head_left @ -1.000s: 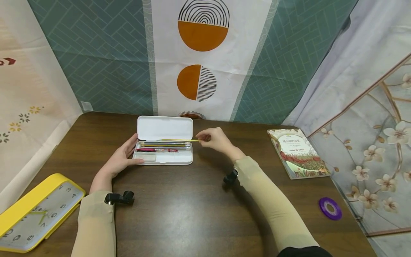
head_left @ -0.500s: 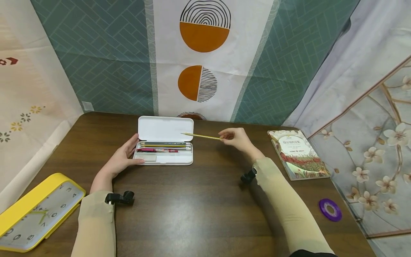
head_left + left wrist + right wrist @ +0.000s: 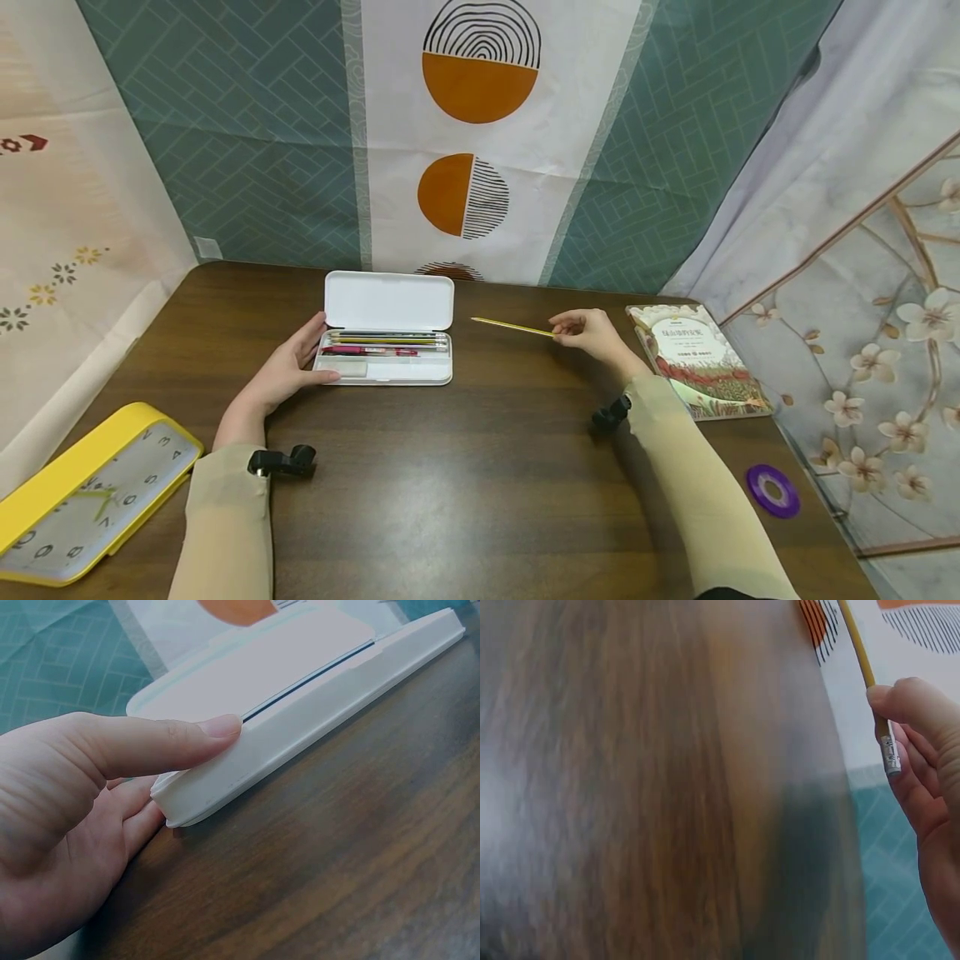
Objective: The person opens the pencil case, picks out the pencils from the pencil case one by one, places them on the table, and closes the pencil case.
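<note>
A white pencil case (image 3: 431, 371) stands with its lid raised, holding several pencils (image 3: 390, 339), a red pen (image 3: 348, 351) and a whitish block (image 3: 345, 367). My left hand (image 3: 281, 371) grips its left end, the thumb on the front edge and the fingers at the side and back; the left wrist view shows the thumb (image 3: 172, 742) on the rim. Right of the case, my right hand (image 3: 592, 335) pinches a yellow pencil (image 3: 513, 326) near its back end, tip toward the case. In the right wrist view the pencil's pale end (image 3: 889, 754) shows below the thumb.
A book (image 3: 701, 358) lies at the right, behind the right forearm. Nearer the right edge is a purple ring-shaped roll (image 3: 772, 491). A yellow clock (image 3: 105, 492) lies at the front left. Patterned cloth hangs behind the brown table (image 3: 442, 467).
My right hand has carried the yellow pencil away from over the case to the right, out over the table. My left hand has stayed at the case's left end.
</note>
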`<state>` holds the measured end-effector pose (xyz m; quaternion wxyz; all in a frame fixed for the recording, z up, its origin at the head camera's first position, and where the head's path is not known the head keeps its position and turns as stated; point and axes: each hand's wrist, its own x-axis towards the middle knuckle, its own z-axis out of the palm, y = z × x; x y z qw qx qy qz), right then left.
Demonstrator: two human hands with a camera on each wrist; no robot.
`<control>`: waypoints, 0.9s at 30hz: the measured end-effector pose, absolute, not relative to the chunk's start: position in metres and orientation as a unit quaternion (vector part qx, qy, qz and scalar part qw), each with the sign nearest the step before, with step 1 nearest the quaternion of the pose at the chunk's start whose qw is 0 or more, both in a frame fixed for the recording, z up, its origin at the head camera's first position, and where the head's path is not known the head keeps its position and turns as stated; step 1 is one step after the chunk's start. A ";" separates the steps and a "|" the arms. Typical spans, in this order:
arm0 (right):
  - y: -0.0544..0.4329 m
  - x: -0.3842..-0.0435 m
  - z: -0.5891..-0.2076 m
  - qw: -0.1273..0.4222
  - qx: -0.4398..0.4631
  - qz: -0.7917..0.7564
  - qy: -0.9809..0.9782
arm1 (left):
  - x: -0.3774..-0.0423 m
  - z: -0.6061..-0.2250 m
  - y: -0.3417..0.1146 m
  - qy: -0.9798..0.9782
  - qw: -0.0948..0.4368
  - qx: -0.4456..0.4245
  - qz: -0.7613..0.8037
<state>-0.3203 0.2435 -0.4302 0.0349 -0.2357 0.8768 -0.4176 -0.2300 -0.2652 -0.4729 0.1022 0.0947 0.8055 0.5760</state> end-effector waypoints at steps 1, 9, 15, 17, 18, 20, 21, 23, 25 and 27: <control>0.244 -0.317 -0.427 0.040 -0.236 -0.416 0.877 | -0.230 -0.473 -0.265 0.805 0.102 0.095 0.577; 0.246 -0.312 -0.424 0.070 -0.235 -0.409 0.879 | -0.231 -0.474 -0.266 0.803 0.101 0.096 0.579; 0.253 -0.326 -0.447 0.079 -0.225 -0.415 0.878 | -0.231 -0.475 -0.266 0.799 0.100 0.098 0.586; 0.253 -0.328 -0.449 0.082 -0.228 -0.415 0.877 | -0.231 -0.475 -0.266 0.798 0.099 0.098 0.586; 0.253 -0.328 -0.450 0.081 -0.230 -0.416 0.876 | -0.231 -0.475 -0.266 0.798 0.099 0.098 0.586; 0.252 -0.329 -0.452 0.081 -0.237 -0.416 0.874 | -0.231 -0.475 -0.266 0.797 0.099 0.098 0.587; 0.250 -0.327 -0.448 0.085 -0.235 -0.414 0.875 | -0.231 -0.475 -0.266 0.797 0.099 0.098 0.588; 0.249 -0.328 -0.449 0.089 -0.237 -0.412 0.875 | -0.231 -0.475 -0.266 0.797 0.099 0.098 0.587; 0.248 -0.328 -0.450 0.091 -0.238 -0.410 0.875 | -0.230 -0.475 -0.266 0.797 0.099 0.098 0.587; 0.247 -0.328 -0.450 0.095 -0.239 -0.404 0.878 | -0.230 -0.475 -0.266 0.798 0.098 0.098 0.587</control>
